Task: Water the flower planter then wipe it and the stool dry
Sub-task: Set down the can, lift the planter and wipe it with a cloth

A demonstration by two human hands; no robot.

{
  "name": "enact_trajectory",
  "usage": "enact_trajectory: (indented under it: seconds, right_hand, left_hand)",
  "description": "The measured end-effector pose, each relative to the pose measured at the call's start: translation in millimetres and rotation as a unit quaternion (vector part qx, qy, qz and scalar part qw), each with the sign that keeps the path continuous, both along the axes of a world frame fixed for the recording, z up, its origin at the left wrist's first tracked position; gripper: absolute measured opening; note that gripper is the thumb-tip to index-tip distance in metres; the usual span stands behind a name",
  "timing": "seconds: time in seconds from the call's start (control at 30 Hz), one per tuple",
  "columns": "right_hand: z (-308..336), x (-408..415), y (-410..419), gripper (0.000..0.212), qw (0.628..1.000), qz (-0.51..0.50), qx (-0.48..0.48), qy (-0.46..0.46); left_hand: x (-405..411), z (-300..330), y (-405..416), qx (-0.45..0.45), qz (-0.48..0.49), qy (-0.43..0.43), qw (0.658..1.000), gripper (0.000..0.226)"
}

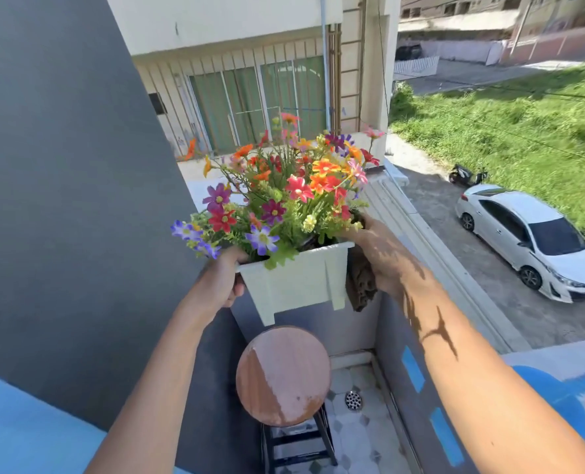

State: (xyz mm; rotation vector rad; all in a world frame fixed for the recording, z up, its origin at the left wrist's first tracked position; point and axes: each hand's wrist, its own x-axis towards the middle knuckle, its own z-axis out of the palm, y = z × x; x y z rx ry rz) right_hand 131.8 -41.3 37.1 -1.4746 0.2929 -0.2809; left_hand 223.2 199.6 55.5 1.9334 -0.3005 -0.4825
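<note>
Planter (296,280) held aloft in both hands, clear of the stool (283,375), which stands directly below it on the tiled balcony floor. A gap of grey wall shows between the planter's feet and the round seat, so nothing is touching.

Left hand (221,282): grip closed on the planter's left end, fingers wrapped under the rim. Right hand (375,249): grip closed on the right end, and it appears to pinch a dark brown cloth (361,280) against that side wall; the cloth hangs down past the planter's base.

Long axis of the planter runs left to right across the view, tilted slightly, right end higher. The hands sit at its two ends, so the box lies between the grips, neither hand clearly nearer the stool.

Seat shows a darker patch on its left part and a paler one on the right; it reads as partly wet, though I cannot be sure.

Judgement: the coming move turns on the straight drop from planter to seat. The feet need to come down square on the round top, which looks narrower than the box is long.
</note>
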Motion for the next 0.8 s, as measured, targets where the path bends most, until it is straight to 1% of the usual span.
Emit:
enact_trajectory:
  seconds: [0.03, 0.07, 0.13, 0.17, 0.2, 0.23, 0.27, 0.3, 0.33, 0.37, 0.4, 0.43, 0.5, 0.53, 0.6, 0.63, 0.7, 0.8]
  right_hand:
    - [-11, -1, -5, 0.048, 1.0, 0.006, -0.025, 0.008]
    - [-40, 6, -20, 0.046, 0.999, 0.02, -0.022, 0.012]
    - [-67, 3, -16, 0.03, 0.997, -0.006, 0.071, 0.014]
    - [-63, -7, -1, 0.023, 0.995, -0.042, 0.091, 0.003]
    - [-55, -13, 13, 0.022, 0.993, -0.065, 0.103, 0.007]
    - [-49, -13, 25, 0.02, 0.989, -0.112, 0.096, 0.0]
    - [-42, -12, 34, 0.02, 0.983, -0.172, 0.068, 0.003]
    - [-34, -9, 40, 0.023, 0.975, -0.206, 0.078, 0.02]
    - [-32, 0, 39, 0.018, 0.966, -0.237, 0.094, 0.038]
    - [-29, 6, 42, 0.021, 0.951, -0.284, 0.114, 0.041]
    - [-32, 9, 43, 0.024, 0.943, -0.309, 0.112, 0.045]
    - [-33, 9, 46, 0.024, 0.939, -0.322, 0.113, 0.048]
    - [-35, 7, 56, 0.016, 0.931, -0.348, 0.108, 0.02]
    - [-35, 6, 62, 0.011, 0.929, -0.356, 0.103, 0.009]
    - [-39, 9, 70, 0.014, 0.929, -0.36, 0.089, 0.006]
    - [-40, 11, 75, 0.017, 0.932, -0.354, 0.082, 0.006]
    - [-42, 10, 84, 0.021, 0.934, -0.35, 0.072, 0.012]
    - [-48, 9, 93, 0.028, 0.93, -0.357, 0.081, 0.033]
  left_hand:
    - [-2, 2, -1, 0.002, 0.011, -0.013, 1.0, 0.026]
    - [-4, 4, -2, 0.002, 0.023, -0.025, 0.999, 0.024]
    - [-5, 7, -5, -0.003, 0.034, -0.038, 0.999, 0.023]
    - [-3, 7, -7, -0.007, 0.034, -0.036, 0.999, 0.026]
    - [0, 5, -8, -0.014, 0.034, -0.03, 0.999, 0.032]
    - [4, 3, -9, -0.022, 0.035, -0.021, 0.999, 0.038]
    - [8, 1, -10, -0.024, 0.04, -0.012, 0.999, 0.042]
    - [12, 0, -9, -0.015, 0.05, -0.006, 0.999, 0.044]
    - [14, -3, -9, 0.001, 0.062, -0.002, 0.998, 0.045]
    - [12, -5, -10, 0.02, 0.071, -0.004, 0.997, 0.046]
    - [8, -7, -10, 0.039, 0.076, -0.01, 0.996, 0.047]
    - [1, -10, -11, 0.056, 0.074, -0.018, 0.995, 0.05]
    - [-20, -18, -19, 0.075, 0.044, -0.02, 0.996, 0.055]
    - [-31, -23, -26, 0.081, 0.015, -0.012, 0.997, 0.053]
    - [-47, -34, -44, 0.085, -0.025, -0.001, 0.996, 0.047]
    - [-49, -39, -52, 0.075, -0.015, 0.0, 0.997, 0.05]
    - [-47, -47, -65, 0.058, 0.031, 0.003, 0.998, 0.064]
    - [-41, -56, -73, 0.043, 0.077, -0.017, 0.996, 0.067]
